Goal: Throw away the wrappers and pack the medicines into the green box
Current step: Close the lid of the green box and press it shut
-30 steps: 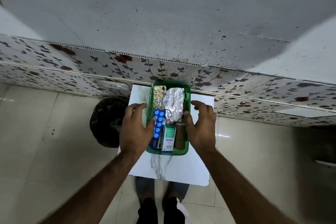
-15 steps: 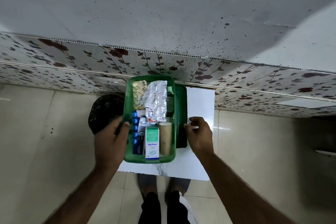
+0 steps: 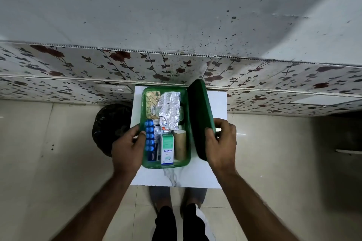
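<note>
Packing looks done, closing step in hand. Green box (image 3: 145, 107) sits on white marble-look desk (image 3: 207, 174), full of medicines: blue blister strip (image 3: 148, 135), silver foil strip (image 3: 169, 111), yellow tablet strip (image 3: 151, 103), brown bottle (image 3: 179, 145), carton reading "Optibex" (image 3: 167, 148); smaller print unreadable. Left hand (image 3: 127, 147) grip holds the box's 9 o'clock wall. Right hand (image 3: 221, 143) grip pinches green lid (image 3: 198, 115), tilted up at box's 3 o'clock. Black-lined bin (image 3: 109, 127) on floor at 9 o'clock. Next: swing lid over, align edges, press shut
</note>
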